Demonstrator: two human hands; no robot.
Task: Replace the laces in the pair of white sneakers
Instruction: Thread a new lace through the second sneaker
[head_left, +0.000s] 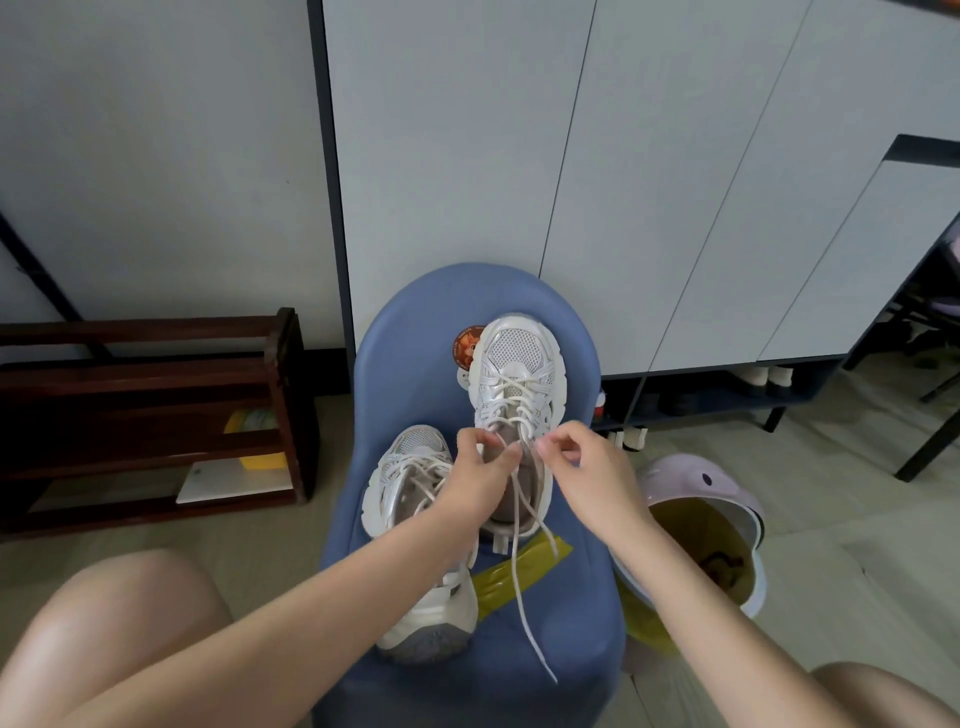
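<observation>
Two white sneakers stand on a blue stool (415, 332). The right sneaker (514, 358) points away from me and is laced up most of its eyelets. My left hand (480, 467) pinches one strand of its white lace (519, 571) near the top eyelets. My right hand (582, 467) pinches the other strand at the same height. Both loose lace ends trail down toward me over the stool seat. The left sneaker (410, 467) lies beside it, partly hidden under my left forearm, with its own lace threaded.
A yellow plastic wrapper (498, 582) lies on the stool under the laces. A lilac-lidded bin (701, 535) with a yellow liner stands open to the right. A dark wooden rack (150, 410) sits left; white cabinet doors (571, 182) rise behind. My knees flank the stool.
</observation>
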